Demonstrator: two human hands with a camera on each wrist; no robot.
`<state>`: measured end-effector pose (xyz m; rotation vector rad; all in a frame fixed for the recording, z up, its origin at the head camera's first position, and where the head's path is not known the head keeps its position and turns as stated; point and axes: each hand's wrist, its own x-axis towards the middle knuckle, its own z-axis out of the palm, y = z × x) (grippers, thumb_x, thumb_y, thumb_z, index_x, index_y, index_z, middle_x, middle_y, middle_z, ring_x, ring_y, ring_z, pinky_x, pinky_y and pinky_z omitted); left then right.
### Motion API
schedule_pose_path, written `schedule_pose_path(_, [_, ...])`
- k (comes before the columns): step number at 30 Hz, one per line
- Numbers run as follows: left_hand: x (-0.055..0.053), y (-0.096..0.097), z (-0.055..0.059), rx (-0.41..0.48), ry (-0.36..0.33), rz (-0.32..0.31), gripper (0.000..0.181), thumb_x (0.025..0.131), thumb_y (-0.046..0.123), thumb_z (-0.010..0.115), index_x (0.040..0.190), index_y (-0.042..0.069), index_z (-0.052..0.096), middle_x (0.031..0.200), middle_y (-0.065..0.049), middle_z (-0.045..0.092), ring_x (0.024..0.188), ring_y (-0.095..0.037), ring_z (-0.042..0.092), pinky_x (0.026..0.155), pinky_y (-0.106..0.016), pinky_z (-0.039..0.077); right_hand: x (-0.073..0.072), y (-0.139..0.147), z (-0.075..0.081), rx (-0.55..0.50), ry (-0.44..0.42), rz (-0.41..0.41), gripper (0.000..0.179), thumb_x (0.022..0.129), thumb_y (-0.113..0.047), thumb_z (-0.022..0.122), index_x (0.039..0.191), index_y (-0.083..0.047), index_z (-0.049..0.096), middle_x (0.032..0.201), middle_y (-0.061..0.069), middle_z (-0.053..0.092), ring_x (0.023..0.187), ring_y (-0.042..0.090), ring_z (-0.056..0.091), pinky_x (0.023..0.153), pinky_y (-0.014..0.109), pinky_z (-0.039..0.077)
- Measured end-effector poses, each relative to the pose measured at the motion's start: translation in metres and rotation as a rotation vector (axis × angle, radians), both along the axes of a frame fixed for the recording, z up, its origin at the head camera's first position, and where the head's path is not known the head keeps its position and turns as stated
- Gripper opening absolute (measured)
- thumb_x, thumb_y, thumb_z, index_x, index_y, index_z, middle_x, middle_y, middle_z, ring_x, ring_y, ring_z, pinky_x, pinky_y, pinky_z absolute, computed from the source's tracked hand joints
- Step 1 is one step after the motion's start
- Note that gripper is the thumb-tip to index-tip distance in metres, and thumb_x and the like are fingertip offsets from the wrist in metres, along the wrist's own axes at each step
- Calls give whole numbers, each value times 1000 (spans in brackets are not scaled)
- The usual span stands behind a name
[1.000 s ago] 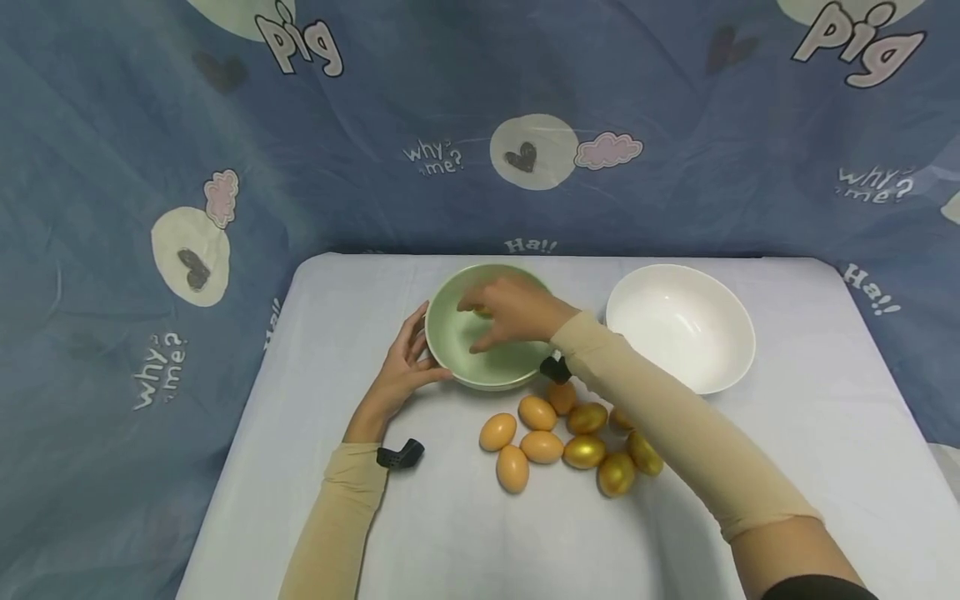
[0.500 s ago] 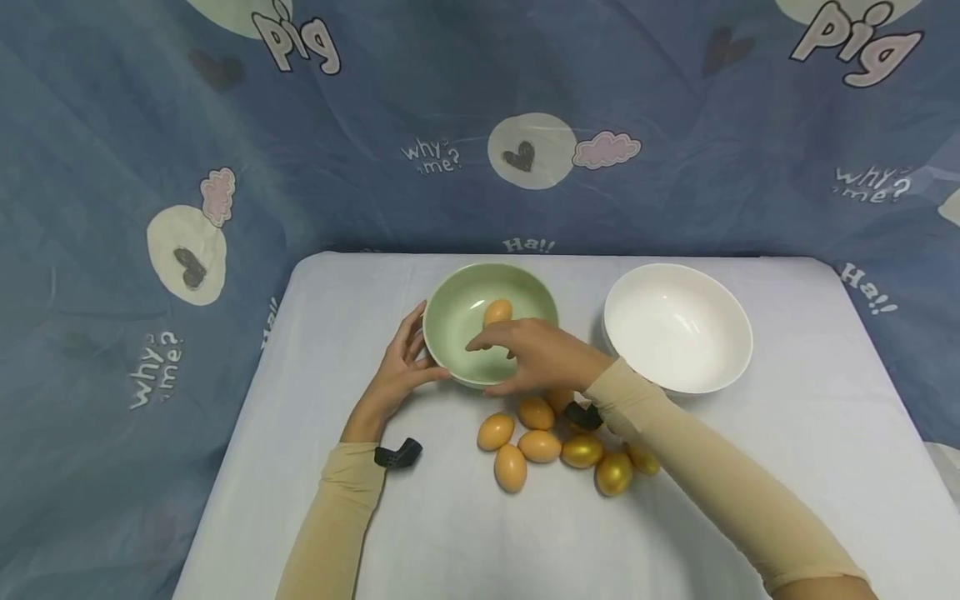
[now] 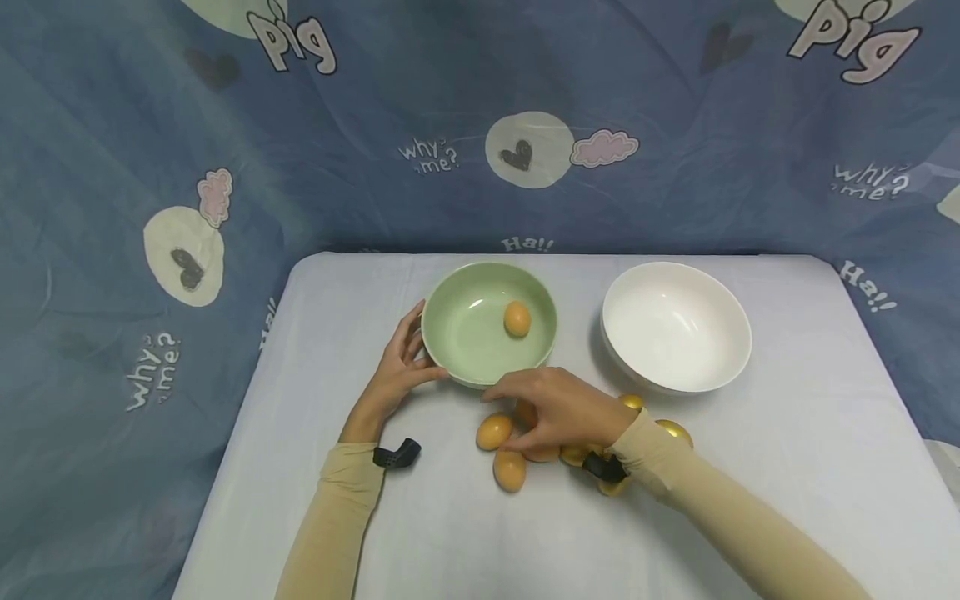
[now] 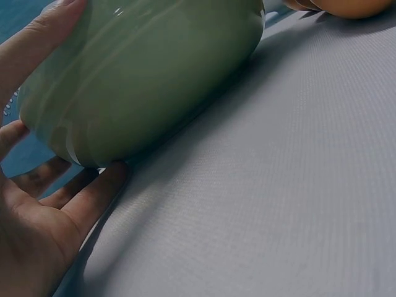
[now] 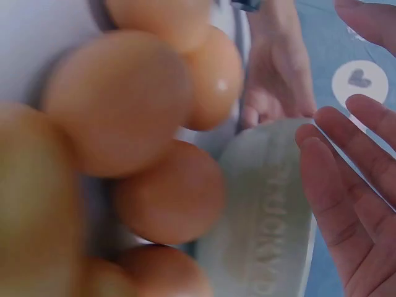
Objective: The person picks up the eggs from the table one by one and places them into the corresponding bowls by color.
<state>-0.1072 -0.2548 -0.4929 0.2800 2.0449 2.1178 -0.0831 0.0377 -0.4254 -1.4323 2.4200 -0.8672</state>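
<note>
My left hand [image 3: 401, 367] holds the light green bowl [image 3: 450, 325] by its left side, thumb at the front and fingers spread round the wall. A single brown egg [image 3: 517, 319] lies inside that bowl. In front of it, my right hand [image 3: 562, 408] hovers low over the brown eggs [image 3: 495, 432], thumb and fingers apart and gripping nothing. It hides part of the group. In the right wrist view, several brown eggs [image 5: 120, 102] sit close to the green bowl's lettered side, with the fingers [image 5: 328, 192] extended.
To the right of the green bowl stands a white bowl [image 3: 675, 329]. Gold eggs [image 3: 675, 432] lie partly hidden under the right wrist and sleeve. A white cloth covers the table [image 3: 450, 533], and a blue printed curtain [image 3: 375, 100] hangs behind it.
My right hand has let go of the egg in the green bowl and drawn back toward the eggs on the table. That egg has rolled right. The left hand stays put.
</note>
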Motion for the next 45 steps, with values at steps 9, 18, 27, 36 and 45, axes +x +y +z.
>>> schedule_pose_path(9, [2,1,1,-8,-4,11,114,69,-6,83,156,28,18,160,-4,24,148,-28,26,113,-34,44,23,12,-21,53,-41,-41,56,74,-49,80,122,-24,65,119,-16,65,109,0,58,90,20,54])
schedule_pose_path(18, [1,2,1,13,-6,16,114,69,-9,82,156,26,18,160,-5,24,148,-29,27,113,-38,44,35,14,-36,31,49,-15,52,74,-43,81,121,-26,65,106,-17,65,93,-1,55,83,18,53])
schedule_pose_path(27, [0,2,0,18,-7,14,114,68,-10,82,156,25,19,159,-5,24,148,-30,27,112,-38,45,42,11,-46,85,150,0,43,75,-45,76,114,-30,66,91,-21,60,81,-5,49,68,12,47])
schedule_pose_path(36, [-2,2,-1,14,-9,23,114,68,-11,82,156,25,19,160,-6,24,148,-29,27,110,-33,47,46,10,-49,92,178,0,43,76,-45,76,113,-28,65,107,-19,63,94,-4,56,72,15,52])
schedule_pose_path(45, [-2,2,-3,18,-19,29,115,67,-12,82,155,28,21,159,-4,25,148,-27,28,110,-33,47,46,10,-51,97,194,-7,42,76,-44,76,114,-28,65,103,-19,62,87,-4,54,67,15,51])
